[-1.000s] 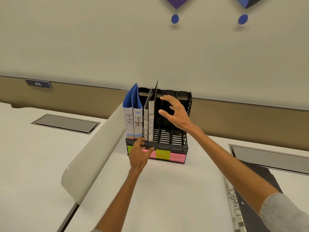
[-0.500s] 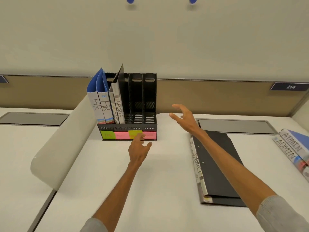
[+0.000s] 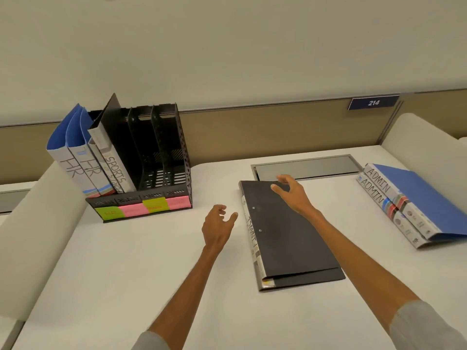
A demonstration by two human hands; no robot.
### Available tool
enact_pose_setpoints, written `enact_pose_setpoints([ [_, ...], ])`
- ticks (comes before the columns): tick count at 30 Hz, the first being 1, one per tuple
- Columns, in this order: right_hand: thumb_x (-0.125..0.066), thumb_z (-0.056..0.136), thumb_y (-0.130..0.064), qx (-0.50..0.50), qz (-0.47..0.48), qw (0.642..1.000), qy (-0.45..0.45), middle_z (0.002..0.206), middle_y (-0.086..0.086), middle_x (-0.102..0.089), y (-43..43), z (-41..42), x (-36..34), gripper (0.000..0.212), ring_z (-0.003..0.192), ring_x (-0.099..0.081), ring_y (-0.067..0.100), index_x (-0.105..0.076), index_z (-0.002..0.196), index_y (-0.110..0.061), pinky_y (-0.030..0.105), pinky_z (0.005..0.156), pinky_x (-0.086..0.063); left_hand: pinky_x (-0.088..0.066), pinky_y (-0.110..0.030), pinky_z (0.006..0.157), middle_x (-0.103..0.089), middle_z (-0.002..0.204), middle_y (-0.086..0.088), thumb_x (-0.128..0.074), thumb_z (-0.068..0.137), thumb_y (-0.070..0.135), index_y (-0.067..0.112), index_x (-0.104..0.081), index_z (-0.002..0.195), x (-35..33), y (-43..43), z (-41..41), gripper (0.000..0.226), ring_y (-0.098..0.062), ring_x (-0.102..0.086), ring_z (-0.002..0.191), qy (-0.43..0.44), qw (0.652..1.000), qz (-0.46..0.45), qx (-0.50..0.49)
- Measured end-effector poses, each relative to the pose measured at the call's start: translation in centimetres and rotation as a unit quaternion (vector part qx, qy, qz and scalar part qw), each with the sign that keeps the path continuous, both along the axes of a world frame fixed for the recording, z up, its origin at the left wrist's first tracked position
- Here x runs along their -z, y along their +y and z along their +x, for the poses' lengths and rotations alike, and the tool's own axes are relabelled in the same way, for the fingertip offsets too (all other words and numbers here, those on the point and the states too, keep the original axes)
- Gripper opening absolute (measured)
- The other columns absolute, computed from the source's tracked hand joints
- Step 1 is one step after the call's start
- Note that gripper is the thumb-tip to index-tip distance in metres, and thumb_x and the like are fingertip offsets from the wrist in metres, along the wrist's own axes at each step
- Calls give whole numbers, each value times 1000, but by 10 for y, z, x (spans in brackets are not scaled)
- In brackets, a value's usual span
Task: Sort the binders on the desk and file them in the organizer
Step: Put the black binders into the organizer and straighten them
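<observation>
A black slotted organizer [image 3: 161, 157] stands at the back left of the white desk [image 3: 121, 274]. Its left slots hold two blue HR binders [image 3: 75, 162] and two black SPORTS binders [image 3: 113, 168]. A black FINANCE binder [image 3: 290, 241] lies flat at the middle right. My right hand [image 3: 293, 193] hovers over its far end, fingers spread, holding nothing. To the left of that binder my left hand [image 3: 218, 223] hangs above the desk, loosely open. Two blue ADMIN binders [image 3: 409, 203] are stacked flat at the far right.
Coloured sticky labels [image 3: 141, 210] run along the organizer's front. A grey cable hatch [image 3: 305, 168] is set into the desk behind the FINANCE binder. Cream dividers flank the desk at left [image 3: 32, 223] and right [image 3: 424, 142]. A sign 214 [image 3: 373, 102] is on the back panel.
Both hands have left the organizer and moved right. My right hand now reaches over the FINANCE binder's far end. The view has swung right and down, bringing the ADMIN binders into sight.
</observation>
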State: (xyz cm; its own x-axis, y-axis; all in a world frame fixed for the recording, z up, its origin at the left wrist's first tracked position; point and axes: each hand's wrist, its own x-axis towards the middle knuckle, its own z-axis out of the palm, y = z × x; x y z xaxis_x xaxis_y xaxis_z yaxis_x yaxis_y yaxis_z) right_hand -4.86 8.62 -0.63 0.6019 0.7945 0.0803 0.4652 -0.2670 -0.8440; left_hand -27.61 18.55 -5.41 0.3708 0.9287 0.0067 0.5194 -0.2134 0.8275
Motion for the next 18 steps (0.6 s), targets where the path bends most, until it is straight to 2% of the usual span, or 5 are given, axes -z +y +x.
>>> enact_pose_setpoints([
  [4,-62,94,-33,29,-8,999,29,140,6,-53,-22,22,7,48,127,-51,22,-49,136,-12,32,102,-43,-48,-35,92,-61,126,1,-71,81,53,21,-52,125,6,-22,34,58,-19,-60,111,21,999,-9,24],
  [8,-63,93,-32,54,-15,997,44,141,7,-51,-41,39,15,50,128,-50,24,-49,136,-12,33,102,-43,-45,-40,100,-44,145,-2,-73,78,55,21,-39,139,10,-40,69,78,-24,-50,128,48,997,-30,49],
  [13,-65,93,-32,58,-47,996,57,141,9,-50,-69,58,28,51,129,-49,25,-48,136,-10,38,107,-43,-44,-45,105,-39,146,-6,-80,72,45,17,-32,143,21,-57,92,90,-27,-42,132,77,995,-32,46],
  [18,-65,92,-33,60,-79,993,67,143,10,-49,-81,64,41,54,130,-48,26,-46,138,-11,39,108,-42,-45,-44,103,-40,144,-4,-82,71,32,16,-30,144,29,-68,88,91,-25,-41,130,72,996,-21,39],
])
